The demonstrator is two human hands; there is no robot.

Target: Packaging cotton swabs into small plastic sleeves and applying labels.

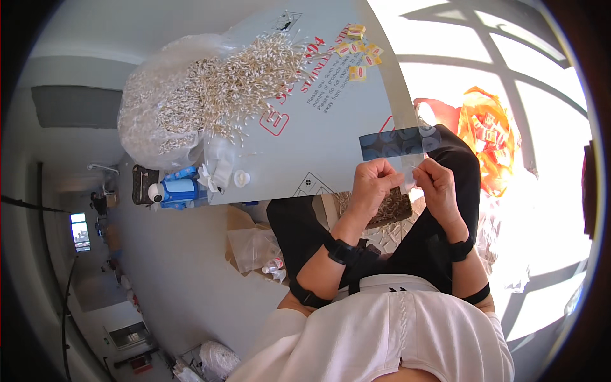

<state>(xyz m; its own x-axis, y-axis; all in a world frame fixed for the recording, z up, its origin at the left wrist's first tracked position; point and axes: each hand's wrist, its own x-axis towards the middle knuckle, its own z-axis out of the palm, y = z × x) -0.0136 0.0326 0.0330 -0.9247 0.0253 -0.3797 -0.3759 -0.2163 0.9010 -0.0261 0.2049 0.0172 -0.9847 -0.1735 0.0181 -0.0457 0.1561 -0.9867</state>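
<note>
Two hands: left hand (372, 184), right hand (438, 184). One clear plastic pouch (398, 145), at their twelve o'clock. One heap of cotton swabs (235, 83), too many to count. About seven small yellow packets (359, 51). One blue bottle (177, 190).

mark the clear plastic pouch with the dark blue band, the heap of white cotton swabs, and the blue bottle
Clear plastic pouch with dark blue band (391, 143): head view, on the blue band.
Heap of white cotton swabs (245, 79): head view, middle of the pile.
Blue bottle with white cap (180, 190): head view, on its blue body.
</note>
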